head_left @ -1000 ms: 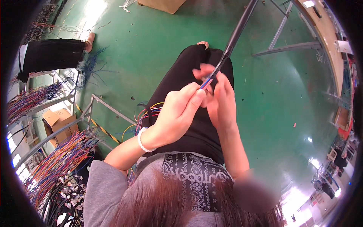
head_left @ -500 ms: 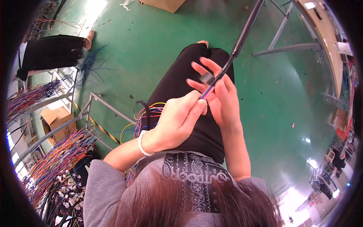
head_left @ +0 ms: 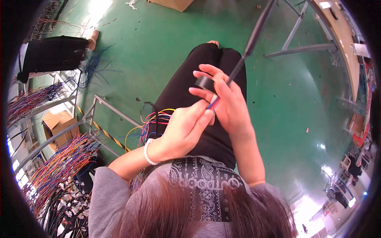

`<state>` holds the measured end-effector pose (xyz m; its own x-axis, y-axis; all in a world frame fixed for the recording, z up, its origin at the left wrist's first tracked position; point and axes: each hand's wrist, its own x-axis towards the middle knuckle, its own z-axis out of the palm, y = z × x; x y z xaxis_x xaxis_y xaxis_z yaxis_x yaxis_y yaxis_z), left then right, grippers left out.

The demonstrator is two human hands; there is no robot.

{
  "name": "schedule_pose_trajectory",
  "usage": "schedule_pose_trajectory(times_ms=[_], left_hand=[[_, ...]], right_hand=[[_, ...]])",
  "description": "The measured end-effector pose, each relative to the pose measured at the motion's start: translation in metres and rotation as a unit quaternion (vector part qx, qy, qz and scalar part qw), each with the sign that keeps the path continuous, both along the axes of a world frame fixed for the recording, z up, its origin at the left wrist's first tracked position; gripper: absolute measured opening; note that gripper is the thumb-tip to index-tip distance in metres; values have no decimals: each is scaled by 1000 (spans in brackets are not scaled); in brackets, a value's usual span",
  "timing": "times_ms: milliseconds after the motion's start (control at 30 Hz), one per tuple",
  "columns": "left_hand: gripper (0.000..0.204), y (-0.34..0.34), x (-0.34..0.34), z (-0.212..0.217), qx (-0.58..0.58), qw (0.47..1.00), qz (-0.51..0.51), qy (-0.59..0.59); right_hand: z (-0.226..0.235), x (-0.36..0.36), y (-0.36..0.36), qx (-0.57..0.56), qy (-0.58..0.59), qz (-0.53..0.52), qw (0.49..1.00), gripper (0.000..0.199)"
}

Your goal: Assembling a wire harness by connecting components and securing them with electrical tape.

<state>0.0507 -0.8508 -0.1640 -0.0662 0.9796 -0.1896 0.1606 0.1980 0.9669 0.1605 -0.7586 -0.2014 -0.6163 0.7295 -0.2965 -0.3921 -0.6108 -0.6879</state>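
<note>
Black tape roll (head_left: 204,82) sits on the right hand (head_left: 226,105), fingers threaded through and around it, palm tilted toward the body. Left hand (head_left: 184,129) is curled, fingertips pinching the wire bundle (head_left: 213,103) where red and blue strands show, just beside the right palm. Beyond the hands the bundle is wrapped black and runs up and away over the lap. Loose coloured wires (head_left: 152,121) hang by the left wrist. Metal rack (head_left: 71,127) with wire bunches stands left; green floor (head_left: 285,111) behind; cardboard box (head_left: 57,123) farther left.
</note>
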Motion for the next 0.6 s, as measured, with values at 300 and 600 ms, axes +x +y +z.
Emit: schedule_pose_trajectory(times_ms=[300, 600], left_hand=[[13, -4, -2, -13, 172, 951, -25, 258], [14, -4, 2, -15, 162, 938, -22, 305]], right_hand=[[71, 42, -16, 518, -313, 115, 787, 22], [57, 24, -10, 513, -347, 32, 785, 45]])
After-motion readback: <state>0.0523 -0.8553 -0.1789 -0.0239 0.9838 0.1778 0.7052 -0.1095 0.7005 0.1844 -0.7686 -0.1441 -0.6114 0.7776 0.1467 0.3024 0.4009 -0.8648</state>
